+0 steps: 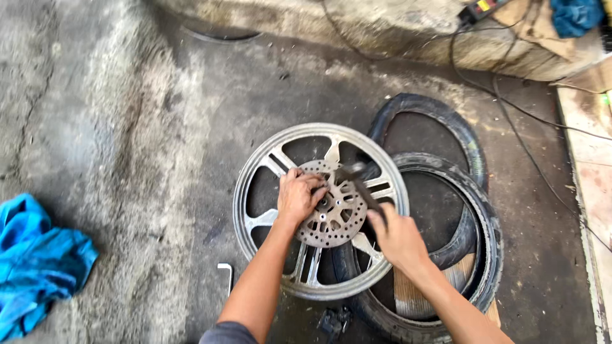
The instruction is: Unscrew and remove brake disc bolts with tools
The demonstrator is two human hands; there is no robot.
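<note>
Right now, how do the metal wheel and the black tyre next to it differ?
The wheel is silver metal with spokes and a drilled brake disc at its hub; the tyre is black rubber, an open ring. Both hands work on the wheel, left hand on the disc, right hand gripping a tool; the tyre is untouched. The wheel overlaps the tyre. Both lie flat on the concrete floor.

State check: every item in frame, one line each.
Alloy wheel: flat, partly on tyre.
Brake disc: on wheel hub, rusty.
Left hand: fingers on hub.
Right hand: shut on hammer.
Hammer: motion-blurred above disc.
Tyre: off the rim, flat.
Inner tube: loose, limp.
Blue cloth: crumpled on floor.
Hex key: on floor.
</note>
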